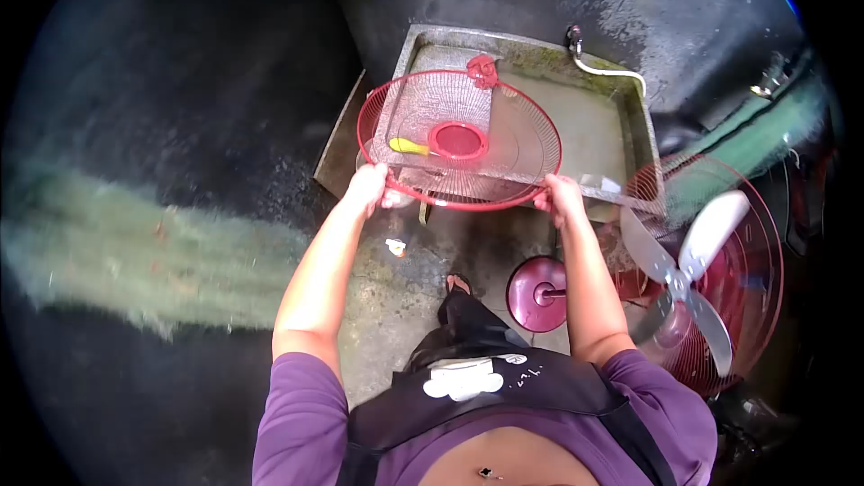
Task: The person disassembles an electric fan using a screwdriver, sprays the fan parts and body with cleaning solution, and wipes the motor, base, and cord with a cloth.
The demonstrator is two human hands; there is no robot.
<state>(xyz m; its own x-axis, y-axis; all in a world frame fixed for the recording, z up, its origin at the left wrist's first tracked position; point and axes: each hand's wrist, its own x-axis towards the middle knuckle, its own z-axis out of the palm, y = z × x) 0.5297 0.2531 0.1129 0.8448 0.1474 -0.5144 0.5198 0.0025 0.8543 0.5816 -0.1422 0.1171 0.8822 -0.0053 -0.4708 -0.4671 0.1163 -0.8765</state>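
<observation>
A round red fan grille (459, 139) with thin wire spokes and a solid centre disc is held out in front of me over the near part of a stone sink. My left hand (371, 189) is closed on its near-left rim. On the near-right rim, my right hand (560, 198) grips it too. Through the wires shows a yellow-handled tool (409, 146), whose kind I cannot make out. A crumpled red piece (482, 70), perhaps cloth or plastic, appears at the grille's far edge.
The stone sink (650, 139) stands ahead, with a tap (574, 34) and white hose (621, 74) at its back. To my right is a fan with bare grey blades (677, 283) and a rear red grille. A maroon round base (537, 295) rests on the floor.
</observation>
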